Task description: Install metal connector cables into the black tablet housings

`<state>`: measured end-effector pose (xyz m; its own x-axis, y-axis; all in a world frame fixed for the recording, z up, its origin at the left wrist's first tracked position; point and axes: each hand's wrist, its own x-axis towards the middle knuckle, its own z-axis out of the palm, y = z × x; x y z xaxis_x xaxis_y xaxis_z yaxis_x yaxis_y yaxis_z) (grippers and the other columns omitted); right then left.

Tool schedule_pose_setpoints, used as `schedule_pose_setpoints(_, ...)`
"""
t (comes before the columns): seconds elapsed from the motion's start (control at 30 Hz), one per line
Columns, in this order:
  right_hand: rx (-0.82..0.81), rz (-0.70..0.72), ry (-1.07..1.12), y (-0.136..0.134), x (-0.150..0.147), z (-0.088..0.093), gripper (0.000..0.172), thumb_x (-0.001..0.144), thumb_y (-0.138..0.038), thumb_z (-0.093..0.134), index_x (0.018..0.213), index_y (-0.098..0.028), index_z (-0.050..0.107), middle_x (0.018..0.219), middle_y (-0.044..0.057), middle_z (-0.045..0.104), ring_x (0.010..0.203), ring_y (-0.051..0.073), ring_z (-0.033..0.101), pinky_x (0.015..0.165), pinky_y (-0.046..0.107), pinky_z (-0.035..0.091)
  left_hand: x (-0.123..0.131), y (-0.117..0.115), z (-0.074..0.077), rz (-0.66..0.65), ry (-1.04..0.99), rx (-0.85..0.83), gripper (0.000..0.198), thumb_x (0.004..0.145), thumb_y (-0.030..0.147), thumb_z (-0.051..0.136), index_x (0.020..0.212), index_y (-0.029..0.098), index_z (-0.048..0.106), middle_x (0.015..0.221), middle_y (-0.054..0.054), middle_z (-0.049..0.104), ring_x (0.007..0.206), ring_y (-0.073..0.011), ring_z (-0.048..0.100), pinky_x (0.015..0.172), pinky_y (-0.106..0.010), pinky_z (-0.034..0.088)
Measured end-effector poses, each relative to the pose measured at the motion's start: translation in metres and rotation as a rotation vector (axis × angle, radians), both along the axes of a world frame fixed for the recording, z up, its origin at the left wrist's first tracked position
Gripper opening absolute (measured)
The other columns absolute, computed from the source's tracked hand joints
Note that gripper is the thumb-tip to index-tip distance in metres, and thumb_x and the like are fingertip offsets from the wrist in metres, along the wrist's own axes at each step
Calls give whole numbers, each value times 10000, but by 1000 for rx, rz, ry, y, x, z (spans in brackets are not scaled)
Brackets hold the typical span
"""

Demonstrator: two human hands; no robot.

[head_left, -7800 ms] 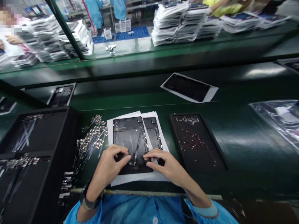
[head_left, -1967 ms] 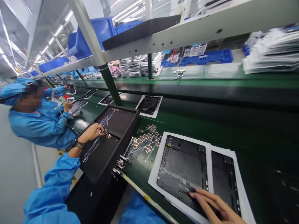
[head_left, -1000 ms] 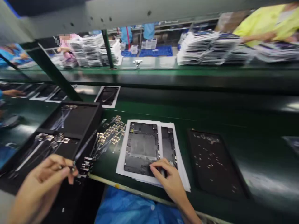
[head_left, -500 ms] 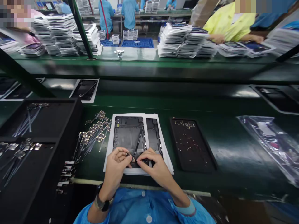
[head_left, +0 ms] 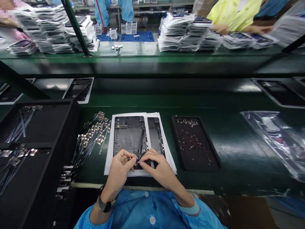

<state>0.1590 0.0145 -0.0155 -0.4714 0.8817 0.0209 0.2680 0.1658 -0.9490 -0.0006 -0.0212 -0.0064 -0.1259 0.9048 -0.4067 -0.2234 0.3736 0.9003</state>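
A dark tablet back housing (head_left: 128,135) lies on white paper (head_left: 109,149) at the near edge of the green bench, with a second housing (head_left: 155,135) under it to the right. A thin black flex cable (head_left: 142,143) runs down the top housing. My left hand (head_left: 120,170) and my right hand (head_left: 159,167) meet over the housing's near end. Both pinch the cable's lower connector end between fingertips.
Loose flex cables (head_left: 94,135) lie left of the paper, beside a black divided tray (head_left: 59,127) holding more. A black mat (head_left: 194,143) with small parts lies to the right, a clear plastic bag (head_left: 276,133) beyond. Housings ride the belt behind; stacks and people stand across.
My left hand came back from the black tray with a flex cable and joined my right hand on the housing. In the last half second both hands stayed pinched at the cable's end.
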Motion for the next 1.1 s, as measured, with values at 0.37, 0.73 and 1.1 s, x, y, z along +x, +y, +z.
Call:
schedule_pose_setpoints(0.37, -9, 8, -14, 1, 2, -1, 153, 868, -254, 621, 738, -197, 677, 715, 32, 664, 763, 186, 569, 748, 338, 436, 0, 1, -2, -7, -22, -18, 285, 704, 327, 730, 722, 158, 502, 782, -16, 641, 518, -85, 552, 521, -233, 477)
schedule_pose_setpoints(0.73, -38, 72, -109, 4, 4, 1, 132, 823, -137, 625, 715, -198, 671, 688, 24, 643, 795, 197, 551, 731, 331, 427, 5, -4, -3, -19, 82, -19, 247, 727, 315, 712, 718, 166, 517, 763, -24, 631, 584, -113, 571, 519, -223, 476)
schedule_pose_setpoints(1.1, -159, 71, -70, 7, 9, 2, 99, 826, -160, 661, 755, -202, 715, 763, 33, 655, 855, 201, 583, 787, 333, 442, 0, -2, 1, -46, 19, -62, 257, 712, 304, 726, 711, 156, 516, 744, -17, 644, 543, -110, 598, 558, -250, 522)
